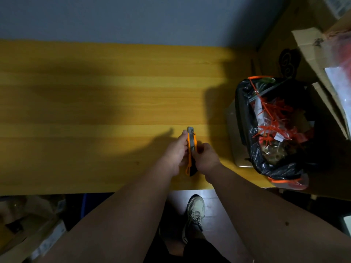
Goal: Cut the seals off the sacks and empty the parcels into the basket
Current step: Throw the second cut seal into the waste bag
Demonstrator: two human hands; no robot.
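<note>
An orange and grey utility knife (190,143) sits between both hands over the front right part of the yellow wooden table (95,111). My left hand (175,152) grips it from the left, thumb near the tip. From the right, my right hand (206,156) curls its fingers around the body. Whether the blade is out cannot be told. A bin lined with a black bag (245,111) stands at the table's right end, holding several cut orange seals (273,118) and scraps. No sack or parcel shows on the table.
Cardboard boxes (311,50) stack up at the far right beside the bin. A flat grey box (232,133) lies under the bin's left side. Below the table's front edge is my shoe (195,211) on the floor; clutter and boxes (38,224) fill the lower left.
</note>
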